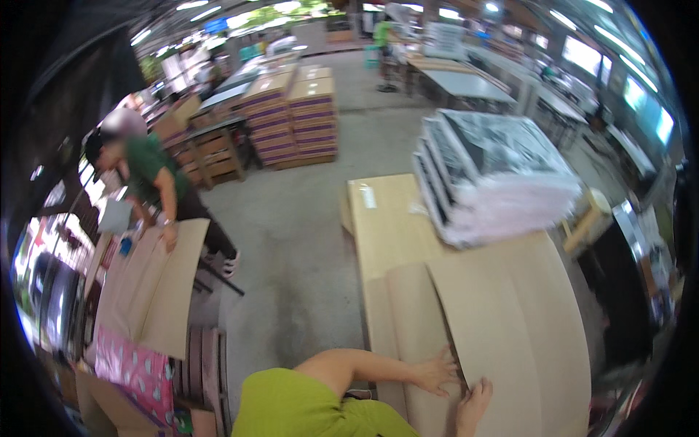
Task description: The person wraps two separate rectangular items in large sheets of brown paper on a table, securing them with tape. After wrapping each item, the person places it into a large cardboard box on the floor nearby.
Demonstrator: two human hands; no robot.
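Note:
A large brown cardboard sheet (510, 313) lies on the table in front of me, with a raised, curving edge running toward my body. Beside it, to the left, is another brown cardboard panel (415, 306), and a narrow dark gap separates the two. My left hand (437, 373) rests on the left panel, fingers spread, its fingertips at the gap. Close by on the right, my right hand (475, 400) has its fingers bent over the raised edge of the large sheet. Part of that grip is hidden.
Plastic-wrapped flat panels (502, 175) are stacked at the table's far end, on a pale wooden board (389, 218). At left, a person in a dark green shirt (149, 164) handles another cardboard sheet (164, 284). Stacked cartons (291, 116) stand farther back.

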